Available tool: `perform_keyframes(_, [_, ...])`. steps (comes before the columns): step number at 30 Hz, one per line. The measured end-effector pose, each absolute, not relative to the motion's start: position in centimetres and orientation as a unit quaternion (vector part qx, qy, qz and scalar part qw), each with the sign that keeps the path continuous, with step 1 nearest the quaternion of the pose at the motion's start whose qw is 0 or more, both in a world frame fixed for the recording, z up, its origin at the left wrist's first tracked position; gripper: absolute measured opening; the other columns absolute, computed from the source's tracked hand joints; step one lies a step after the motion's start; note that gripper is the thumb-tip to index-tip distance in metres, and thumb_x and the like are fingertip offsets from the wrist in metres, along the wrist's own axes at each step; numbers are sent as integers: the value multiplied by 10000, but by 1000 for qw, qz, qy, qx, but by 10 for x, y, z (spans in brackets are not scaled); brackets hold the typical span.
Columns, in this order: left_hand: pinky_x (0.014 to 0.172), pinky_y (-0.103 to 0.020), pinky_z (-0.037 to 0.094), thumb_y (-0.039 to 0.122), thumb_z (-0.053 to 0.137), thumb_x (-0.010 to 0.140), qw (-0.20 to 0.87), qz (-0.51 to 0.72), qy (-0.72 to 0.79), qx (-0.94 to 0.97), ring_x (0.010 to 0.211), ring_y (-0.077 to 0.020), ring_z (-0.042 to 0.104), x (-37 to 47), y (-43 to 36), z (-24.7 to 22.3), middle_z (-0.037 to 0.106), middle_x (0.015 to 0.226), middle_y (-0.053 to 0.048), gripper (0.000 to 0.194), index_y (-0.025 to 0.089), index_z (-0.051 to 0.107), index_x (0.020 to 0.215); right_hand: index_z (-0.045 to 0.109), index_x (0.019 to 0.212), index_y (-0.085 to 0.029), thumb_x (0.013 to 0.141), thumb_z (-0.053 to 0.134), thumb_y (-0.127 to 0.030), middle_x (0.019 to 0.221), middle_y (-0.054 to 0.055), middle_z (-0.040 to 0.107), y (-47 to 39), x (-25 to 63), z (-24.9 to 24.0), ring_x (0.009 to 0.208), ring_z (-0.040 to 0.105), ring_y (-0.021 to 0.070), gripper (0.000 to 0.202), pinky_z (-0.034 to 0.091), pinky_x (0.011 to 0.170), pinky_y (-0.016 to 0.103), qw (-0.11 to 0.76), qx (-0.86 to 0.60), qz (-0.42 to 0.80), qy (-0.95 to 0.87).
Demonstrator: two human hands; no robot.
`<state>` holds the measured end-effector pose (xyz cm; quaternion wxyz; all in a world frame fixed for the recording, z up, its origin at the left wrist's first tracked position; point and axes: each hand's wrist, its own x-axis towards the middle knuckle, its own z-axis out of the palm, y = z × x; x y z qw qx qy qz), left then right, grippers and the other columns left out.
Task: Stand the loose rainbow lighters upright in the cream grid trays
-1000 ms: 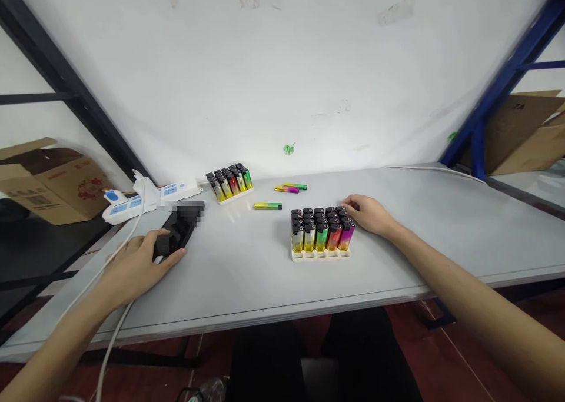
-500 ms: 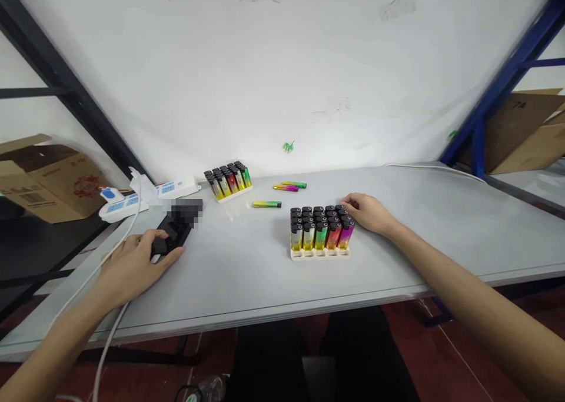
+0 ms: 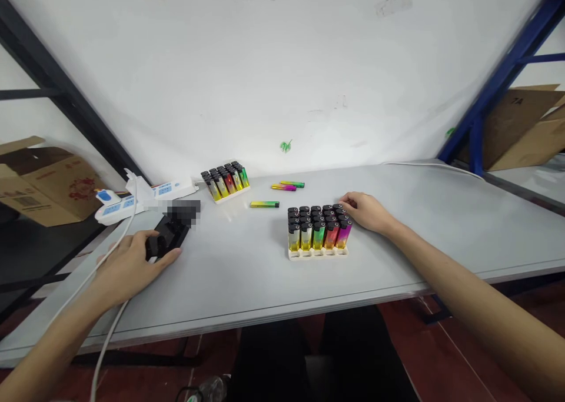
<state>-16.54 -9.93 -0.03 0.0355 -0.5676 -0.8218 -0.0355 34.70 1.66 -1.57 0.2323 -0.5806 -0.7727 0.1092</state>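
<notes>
My left hand lies on the table at the near end of a black device, partly pixelated. Its thumb is stretched out to one side of the device, and the index finger is at the other side. My right hand rests by the back right corner of a white tray. Rows of upright lighters with black tops fill most of that tray, and its front row of holes holds none. The right fingers are curled, with their tips partly hidden behind the lighters.
A second lighter tray stands near the wall. Loose lighters, a yellow-green one and a yellow-purple one among them, lie flat. A power strip and a white cable are at left. Cardboard boxes flank the table.
The whole view has shifted slightly. Both hands keep nearly the same places beside the device and the lighter tray.
</notes>
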Motion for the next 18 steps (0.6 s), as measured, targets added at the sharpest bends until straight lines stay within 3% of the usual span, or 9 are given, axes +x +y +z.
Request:
perform_keyframes(4, [1006,-455,427,728,406,793,57,-4,-808,-587,1218,-392,541,-154,-107,9,559,1292,-237,845,107,410,1366,664,874,-197,931,454,-370,904,58,711,17,347,-16,782,608,192,278,417,704,303,235,-577,106,-775])
perform_keyframes(6, [986,-466,439,649,395,839,135,5,-803,-580,1204,-409,549,-132,-114,21,570,1262,-272,830,46,360,1407,662,866,-197,933,455,-370,900,56,711,17,347,-17,787,608,194,278,416,704,304,235,-573,105,-778])
perform_keyframes(8, [983,-485,443,614,371,873,202,-28,-792,-576,1187,-410,557,-100,-117,35,565,1291,-245,747,82,398,1397,663,863,-198,933,461,-366,897,53,712,18,347,-17,794,608,196,272,416,708,305,235,-570,106,-780])
perform_keyframes(12, [998,-425,458,529,349,934,129,-112,-696,-698,1261,-313,521,-28,-92,50,577,1333,-113,510,208,517,1293,664,877,-201,934,471,-344,911,47,717,19,347,-18,815,609,197,247,421,724,307,244,-564,116,-780])
perform_keyframes(18, [1061,-462,384,356,382,945,73,-77,-558,-823,1273,-324,476,30,2,28,542,1389,-151,441,146,545,1298,662,902,-195,937,482,-339,914,48,723,19,350,-18,812,614,194,233,424,722,307,258,-562,123,-776])
